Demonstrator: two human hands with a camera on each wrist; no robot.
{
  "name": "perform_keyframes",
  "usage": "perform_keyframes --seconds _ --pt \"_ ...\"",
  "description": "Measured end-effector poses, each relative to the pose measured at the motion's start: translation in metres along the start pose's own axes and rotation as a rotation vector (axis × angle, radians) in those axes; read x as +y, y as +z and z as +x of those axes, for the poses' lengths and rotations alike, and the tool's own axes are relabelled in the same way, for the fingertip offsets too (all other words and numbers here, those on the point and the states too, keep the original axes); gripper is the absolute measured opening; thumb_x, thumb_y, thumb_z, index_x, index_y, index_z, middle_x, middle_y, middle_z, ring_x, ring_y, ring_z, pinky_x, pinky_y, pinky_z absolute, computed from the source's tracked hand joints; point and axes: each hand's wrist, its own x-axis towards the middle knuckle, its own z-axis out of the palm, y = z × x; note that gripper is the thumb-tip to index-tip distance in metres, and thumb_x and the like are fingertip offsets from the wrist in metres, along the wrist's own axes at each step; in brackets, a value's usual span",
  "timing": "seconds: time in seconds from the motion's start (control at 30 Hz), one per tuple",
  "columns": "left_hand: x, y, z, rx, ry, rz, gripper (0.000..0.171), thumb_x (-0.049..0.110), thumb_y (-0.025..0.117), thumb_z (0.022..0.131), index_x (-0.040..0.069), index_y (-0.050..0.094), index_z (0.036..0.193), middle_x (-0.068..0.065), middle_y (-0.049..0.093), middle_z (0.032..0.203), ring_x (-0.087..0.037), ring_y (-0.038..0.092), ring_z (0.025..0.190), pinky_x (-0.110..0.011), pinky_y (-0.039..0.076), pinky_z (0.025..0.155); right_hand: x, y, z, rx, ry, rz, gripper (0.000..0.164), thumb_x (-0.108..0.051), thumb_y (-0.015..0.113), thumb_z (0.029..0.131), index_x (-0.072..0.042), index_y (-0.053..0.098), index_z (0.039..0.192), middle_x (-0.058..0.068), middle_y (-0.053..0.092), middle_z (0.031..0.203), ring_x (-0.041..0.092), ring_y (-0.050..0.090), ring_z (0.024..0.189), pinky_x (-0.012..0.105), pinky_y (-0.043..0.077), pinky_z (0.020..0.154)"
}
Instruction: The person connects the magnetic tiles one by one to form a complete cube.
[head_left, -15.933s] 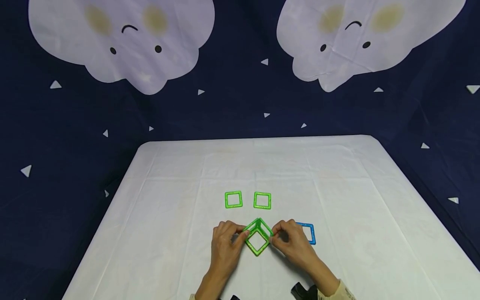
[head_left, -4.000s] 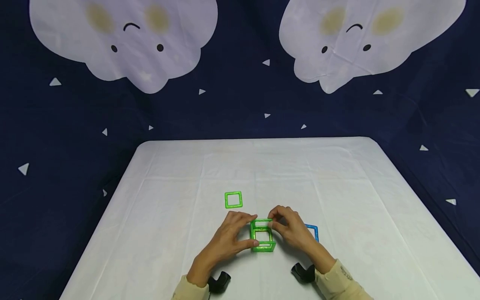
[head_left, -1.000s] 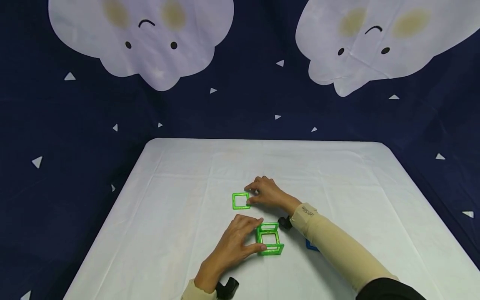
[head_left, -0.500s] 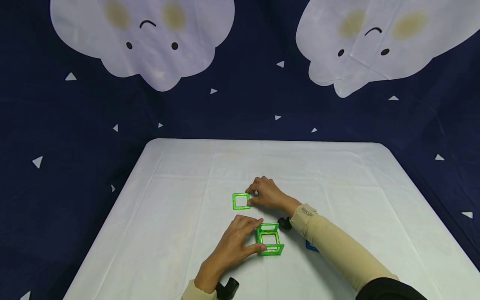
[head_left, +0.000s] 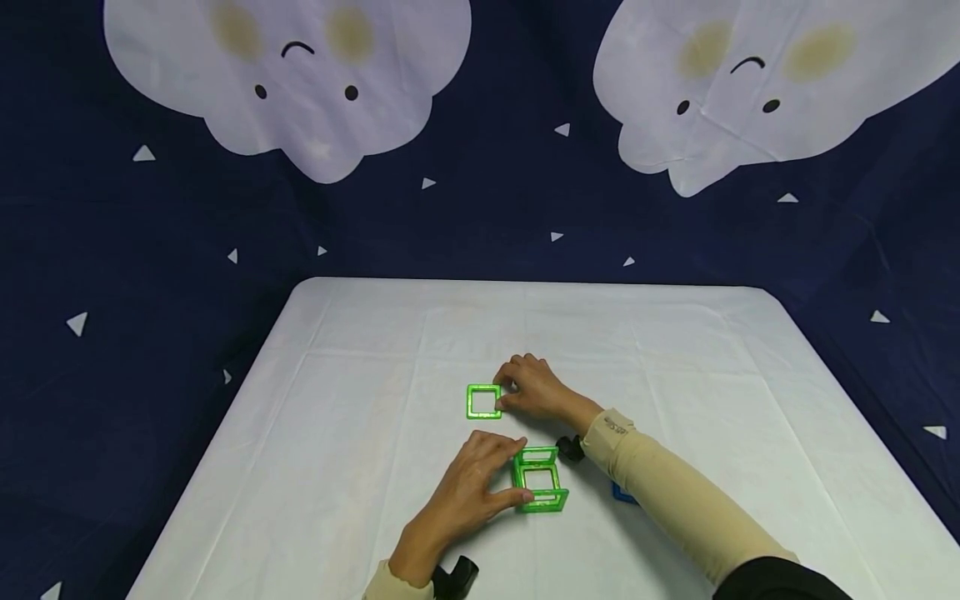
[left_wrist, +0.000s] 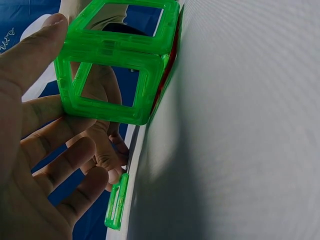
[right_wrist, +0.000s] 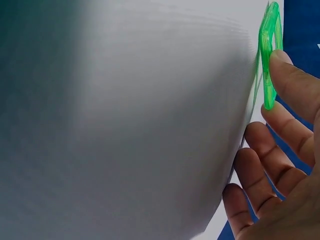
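In the head view, my left hand holds a partly built box of green magnetic tiles near the middle of the table. Its thumb is on the near wall and a fingertip reaches the far wall; the other fingers spread beside the box in the left wrist view. Farther back, my right hand pinches the right side of a loose green magnetic tile, a square frame with an open centre. From the right wrist view, thumb and forefinger are on that tile and the other fingers curve near the cloth.
A blue magnetic tile shows only partly, mostly covered by the right sleeve. White cloth covers the table. Behind it hangs a dark blue backdrop with clouds. Black wrist cameras sit close to the tabletop.
Over the last second the pinched tile has shifted very slightly right. Since 4 s ago, my right hand left the box for this tile. Since the earliest frame, another loose green tile has gone from the back.
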Motion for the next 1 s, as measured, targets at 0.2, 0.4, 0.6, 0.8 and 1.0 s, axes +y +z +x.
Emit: perform_keyframes --seconds 0.2,0.4,0.6,0.8,1.0 --pt "0.0001 -0.0004 0.0001 0.003 0.001 0.001 0.066 0.048 0.072 0.075 0.011 0.059 0.127 0.004 0.062 0.117 -0.011 0.05 0.108 -0.03 0.043 0.092 0.0002 0.0008 -0.0002 0.019 0.007 0.049 0.032 -0.031 0.077 0.077 -0.014 0.064 0.101 -0.002 0.06 0.09 0.013 0.046 0.084 0.033 0.035 0.078" --pt "0.0015 -0.0018 -0.0002 -0.006 -0.016 -0.016 0.065 0.047 0.072 0.075 0.011 0.059 0.128 0.004 0.062 0.118 -0.011 0.049 0.109 -0.03 0.043 0.093 -0.0007 0.0022 -0.0005 0.028 0.036 0.131 0.032 -0.028 0.078 0.076 -0.014 0.061 0.099 -0.004 0.062 0.087 0.011 0.046 0.081 0.033 0.033 0.08" --pt "0.0017 -0.0016 -0.0001 -0.002 -0.009 -0.007 0.066 0.047 0.072 0.074 0.011 0.059 0.128 0.004 0.062 0.117 -0.011 0.049 0.109 -0.03 0.043 0.092 -0.0022 0.002 -0.0013 0.028 0.044 0.151 0.031 -0.027 0.077 0.077 -0.015 0.059 0.098 -0.008 0.06 0.08 0.01 0.044 0.077 0.032 0.031 0.079" --pt "0.0016 -0.001 0.0001 -0.001 -0.003 0.004 0.065 0.046 0.073 0.074 0.011 0.059 0.127 0.004 0.062 0.117 -0.011 0.05 0.108 -0.03 0.043 0.092 -0.0023 0.0018 -0.0025 0.028 0.058 0.16 0.03 -0.026 0.077 0.077 -0.015 0.058 0.096 -0.009 0.059 0.076 0.01 0.043 0.076 0.031 0.03 0.081" --pt "0.0016 -0.0006 0.0 0.001 0.001 0.003 0.065 0.046 0.073 0.074 0.01 0.06 0.127 0.003 0.062 0.116 -0.012 0.05 0.108 -0.03 0.043 0.092 -0.0022 0.0005 -0.0037 0.005 0.072 0.193 0.028 -0.027 0.076 0.077 -0.015 0.057 0.094 -0.007 0.058 0.077 0.01 0.045 0.077 0.034 0.031 0.087"
